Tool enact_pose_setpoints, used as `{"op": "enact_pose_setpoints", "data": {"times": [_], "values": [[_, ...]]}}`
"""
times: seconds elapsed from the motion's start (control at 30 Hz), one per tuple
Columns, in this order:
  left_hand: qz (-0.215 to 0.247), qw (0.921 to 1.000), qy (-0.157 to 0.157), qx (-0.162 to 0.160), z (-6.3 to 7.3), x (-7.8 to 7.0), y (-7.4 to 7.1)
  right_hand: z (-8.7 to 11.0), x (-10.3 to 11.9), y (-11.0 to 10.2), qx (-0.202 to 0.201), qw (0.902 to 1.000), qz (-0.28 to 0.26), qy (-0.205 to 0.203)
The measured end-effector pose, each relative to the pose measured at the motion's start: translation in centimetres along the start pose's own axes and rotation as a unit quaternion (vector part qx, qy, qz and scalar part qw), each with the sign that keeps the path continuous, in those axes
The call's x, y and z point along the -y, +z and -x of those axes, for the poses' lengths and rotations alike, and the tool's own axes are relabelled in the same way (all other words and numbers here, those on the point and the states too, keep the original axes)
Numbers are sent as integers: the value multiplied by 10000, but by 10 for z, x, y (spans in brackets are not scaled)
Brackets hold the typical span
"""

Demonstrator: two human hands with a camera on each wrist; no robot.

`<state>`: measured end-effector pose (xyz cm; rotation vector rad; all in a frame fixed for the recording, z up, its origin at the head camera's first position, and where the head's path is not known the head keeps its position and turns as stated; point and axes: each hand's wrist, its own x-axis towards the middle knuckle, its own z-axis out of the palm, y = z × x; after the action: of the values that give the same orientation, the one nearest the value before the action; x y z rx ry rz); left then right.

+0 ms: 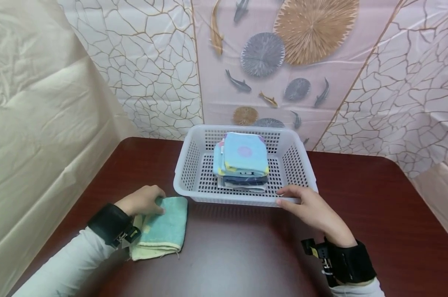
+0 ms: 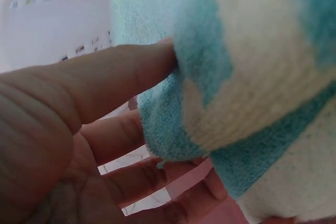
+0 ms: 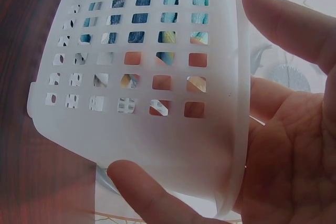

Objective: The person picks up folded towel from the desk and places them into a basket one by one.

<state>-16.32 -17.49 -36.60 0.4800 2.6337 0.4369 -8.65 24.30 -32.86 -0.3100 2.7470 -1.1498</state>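
Note:
A folded green towel (image 1: 168, 225) with a cream underside lies on the table to the left of a white plastic basket (image 1: 224, 196). My left hand (image 1: 142, 201) pinches it near its far left edge; in the left wrist view the thumb (image 2: 131, 69) presses one face of the towel (image 2: 205, 51), with the other fingers behind. At the basket's front right corner, my right hand (image 1: 316, 210) grips the rim. Up close, the right wrist view has its fingers spread around the perforated basket wall (image 3: 131, 135).
Inside the basket sits a stack of folded cloths, light blue towels (image 1: 246, 154) on top of dark blue (image 1: 242, 180) and white ones. The dark red-brown table (image 1: 224, 251) has a patterned curtain (image 1: 157, 62) behind it and a cream cloth (image 1: 42, 123) on the left.

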Motion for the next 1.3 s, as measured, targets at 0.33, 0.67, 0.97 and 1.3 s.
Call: {"op": "enact_pose_setpoints", "data": {"times": [0.33, 0.67, 0.97, 1.3], "values": [[-50, 10000, 58, -29, 5, -18, 9, -1, -2, 0, -31, 9999, 36, -131], [-25, 9997, 228, -67, 4, -32, 19, 1, -4, -1, -99, 9996, 189, -160], [139, 9993, 333, 21, 6, -51, 29, 0, 0, 1, -46, 10000, 54, -50], [399, 9981, 437, 173, 11, -68, 35, -1, -1, 1, -51, 10000, 27, -27]]}}
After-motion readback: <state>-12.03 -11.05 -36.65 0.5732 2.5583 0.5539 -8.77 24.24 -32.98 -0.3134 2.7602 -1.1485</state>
